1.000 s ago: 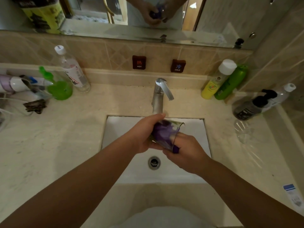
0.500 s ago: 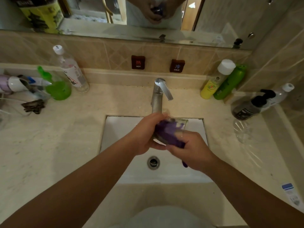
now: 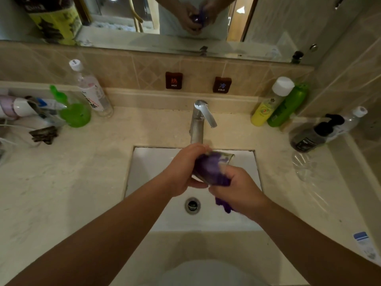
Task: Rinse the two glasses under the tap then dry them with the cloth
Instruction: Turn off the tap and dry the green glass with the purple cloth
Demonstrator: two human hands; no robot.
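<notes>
The left hand [image 3: 183, 172] holds the clear drinking glass [image 3: 214, 168] over the white rectangular sink [image 3: 150, 168], just in front of the chrome tap [image 3: 199, 122]. Its grip is closed around the side of the glass, which lies tilted with the mouth toward the right and back. The right hand [image 3: 237, 188] has its grip closed on the purple cloth [image 3: 212, 168]; most of the cloth is pushed inside the glass, and one end hangs out below the hand, above the sink.

Compared with one second ago, the right hand has come higher and more over the glass, and the loose end of the cloth has come out under the palm, where before almost nothing of it was hanging. The glass itself has stayed nearly in the same place over the sink. I judge from this that the hand is turning the cloth inside the glass, so the drying of this glass is in progress and the rinsing of it is finished. No water is seen coming from the tap.

The second clear glass [image 3: 303, 164] stands on the beige marble bench [image 3: 82, 182] at the right, near the dark pump bottle [image 3: 313, 135], well apart from the hands. Whether it is already dried I cannot tell.
</notes>
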